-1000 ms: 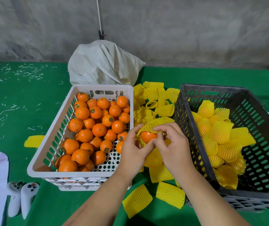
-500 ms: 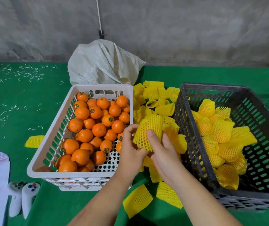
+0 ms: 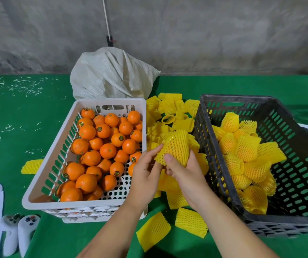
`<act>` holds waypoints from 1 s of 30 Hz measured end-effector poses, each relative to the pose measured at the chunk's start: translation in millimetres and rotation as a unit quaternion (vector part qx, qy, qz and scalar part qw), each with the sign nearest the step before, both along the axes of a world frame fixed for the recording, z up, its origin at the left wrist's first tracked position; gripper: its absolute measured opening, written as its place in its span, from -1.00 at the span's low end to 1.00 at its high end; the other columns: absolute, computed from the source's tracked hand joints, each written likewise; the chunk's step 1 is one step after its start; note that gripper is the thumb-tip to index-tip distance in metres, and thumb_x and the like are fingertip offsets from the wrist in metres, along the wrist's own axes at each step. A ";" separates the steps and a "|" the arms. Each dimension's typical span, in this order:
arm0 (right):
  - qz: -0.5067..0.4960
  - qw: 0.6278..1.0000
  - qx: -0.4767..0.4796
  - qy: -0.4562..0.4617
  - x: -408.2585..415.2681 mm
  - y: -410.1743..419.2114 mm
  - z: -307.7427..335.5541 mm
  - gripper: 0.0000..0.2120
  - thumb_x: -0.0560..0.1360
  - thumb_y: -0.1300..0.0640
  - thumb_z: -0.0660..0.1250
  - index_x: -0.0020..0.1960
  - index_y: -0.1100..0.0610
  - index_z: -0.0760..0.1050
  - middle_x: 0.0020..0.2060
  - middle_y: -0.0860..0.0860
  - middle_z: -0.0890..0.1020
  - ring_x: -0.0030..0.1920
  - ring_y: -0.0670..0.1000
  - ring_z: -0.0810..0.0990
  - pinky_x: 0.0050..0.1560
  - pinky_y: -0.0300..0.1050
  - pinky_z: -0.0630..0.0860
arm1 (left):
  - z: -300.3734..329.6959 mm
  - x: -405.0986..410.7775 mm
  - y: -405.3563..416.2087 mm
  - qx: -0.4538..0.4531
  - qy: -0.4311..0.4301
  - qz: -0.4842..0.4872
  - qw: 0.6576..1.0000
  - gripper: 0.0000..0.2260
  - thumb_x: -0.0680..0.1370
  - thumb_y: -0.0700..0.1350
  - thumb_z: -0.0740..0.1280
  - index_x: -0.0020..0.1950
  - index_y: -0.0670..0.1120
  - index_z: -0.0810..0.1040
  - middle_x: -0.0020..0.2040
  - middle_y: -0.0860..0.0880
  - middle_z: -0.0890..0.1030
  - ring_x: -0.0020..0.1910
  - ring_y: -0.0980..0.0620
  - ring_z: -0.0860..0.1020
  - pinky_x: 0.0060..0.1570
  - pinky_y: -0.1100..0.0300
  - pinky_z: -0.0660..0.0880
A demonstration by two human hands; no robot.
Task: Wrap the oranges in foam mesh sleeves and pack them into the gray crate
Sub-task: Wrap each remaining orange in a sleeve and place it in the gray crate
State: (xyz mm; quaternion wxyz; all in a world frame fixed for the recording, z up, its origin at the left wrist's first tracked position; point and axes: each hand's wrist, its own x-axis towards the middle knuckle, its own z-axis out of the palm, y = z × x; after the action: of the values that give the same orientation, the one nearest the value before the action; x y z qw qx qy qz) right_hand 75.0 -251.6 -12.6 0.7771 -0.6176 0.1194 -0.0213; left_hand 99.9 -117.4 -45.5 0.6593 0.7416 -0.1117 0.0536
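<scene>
The orange is all covered now; a second ago it still peeked out of the yellow net. The right hand wraps its fingers around the wrapped orange (thumb in front), holding it up between the white basket and the gray crate. The left hand pinches the net's lower edge.

The crate of loose oranges is sitting left of the packing crate, which is holding wrapped fruit, with loose sleeves lying between them, a sack standing behind, and two controllers lying front-left.
</scene>
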 end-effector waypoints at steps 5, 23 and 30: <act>-0.064 0.998 -0.019 0.002 8.1 -20.4 1.9 -0.26 0.29 -0.18 0.60 0.41 -0.12 0.45 0.14 -0.01 0.69 -0.06 0.05 0.73 -0.06 -0.04 0.64 | 2.0 -2.6 -1.8 0.004 0.002 -0.054 0.999 -0.67 0.67 -0.07 0.38 0.37 0.29 0.59 -0.05 0.08 0.62 -0.10 0.13 0.58 -0.11 0.21 0.53; -0.104 0.968 -0.228 -0.019 28.2 -57.2 -0.7 -0.54 0.64 0.09 0.33 0.45 -0.27 0.38 0.60 -0.28 0.09 0.37 -0.03 0.50 -0.01 -0.21 0.63 | -14.1 54.1 33.1 0.166 0.007 0.075 0.983 -0.55 0.72 -0.18 0.26 0.62 0.01 0.35 0.28 0.01 0.61 0.20 -0.02 0.59 0.14 -0.07 0.57; 0.133 0.865 -0.478 0.067 38.0 -26.0 -22.5 -0.68 0.62 -0.04 0.33 0.32 -0.34 0.48 0.67 -0.02 -0.11 0.60 0.07 -0.14 0.56 0.11 0.11 | -45.0 99.5 53.6 0.493 0.091 -0.021 0.865 -0.35 0.72 -0.11 0.24 0.72 0.15 0.00 0.65 -0.17 0.14 0.54 -0.34 0.24 0.48 -0.16 0.25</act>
State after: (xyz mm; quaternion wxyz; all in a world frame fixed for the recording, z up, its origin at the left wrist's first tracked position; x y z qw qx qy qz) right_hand 113.0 -277.5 -35.1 0.3718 -0.9236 0.0631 0.0693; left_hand 199.4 -63.8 -90.6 0.2159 0.9690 -0.0789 -0.0904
